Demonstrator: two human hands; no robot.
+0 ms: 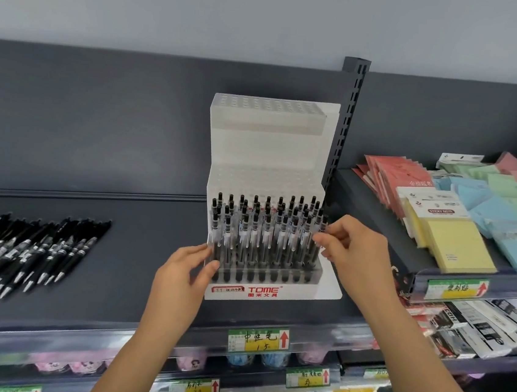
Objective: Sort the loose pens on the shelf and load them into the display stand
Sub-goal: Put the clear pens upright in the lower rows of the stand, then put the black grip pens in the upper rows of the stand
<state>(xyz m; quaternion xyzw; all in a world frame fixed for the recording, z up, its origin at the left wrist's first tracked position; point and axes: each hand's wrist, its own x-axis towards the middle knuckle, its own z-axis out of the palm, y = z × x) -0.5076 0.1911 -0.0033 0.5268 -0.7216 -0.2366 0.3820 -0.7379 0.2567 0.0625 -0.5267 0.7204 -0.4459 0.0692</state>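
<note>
Location: dark grey shop shelf (pixel 137 247), seen from above and in front.

Display stand (pixel 268 152): a white, stepped plastic unit with perforated tiers and a red "TOME" mark on its front lip. It stands upright on the shelf at centre frame, with its back close to the rear panel.

Loaded pens (pixel 266 235): clear-barrelled pens with black caps stand upright in close rows in the lowest, front tier of the stand.

Loose pens (pixel 21 250): a batch of black pens lies flat on the same shelf at 9 o'clock from the stand and well apart from it. They lie roughly parallel, with their silver tips pointing towards the shelf's front edge.

Left hand (pixel 184 271): at 8 o'clock of the stand. The thumb lies against the front face of the lowest tier and the fingers against its left side, so the hand grips that corner.

Right hand (pixel 353 250): at 3 o'clock of the stand. The fingers are bent, with the tips at the right-hand end of the pen rows and touching the outermost pen. I cannot tell whether they pinch that pen or only rest against it and the stand wall.

Surroundings:
- A slotted upright (pixel 349 125) rises just behind the stand at 1 o'clock.
- On the neighbouring shelf at 3 o'clock lie yellow sticky notes (pixel 456 245), with blue, green and pink pads beyond them.
- A handwritten green and yellow price label (pixel 258 339) with a red arrow sits on the shelf's front rail at 6 o'clock from the stand.
</note>
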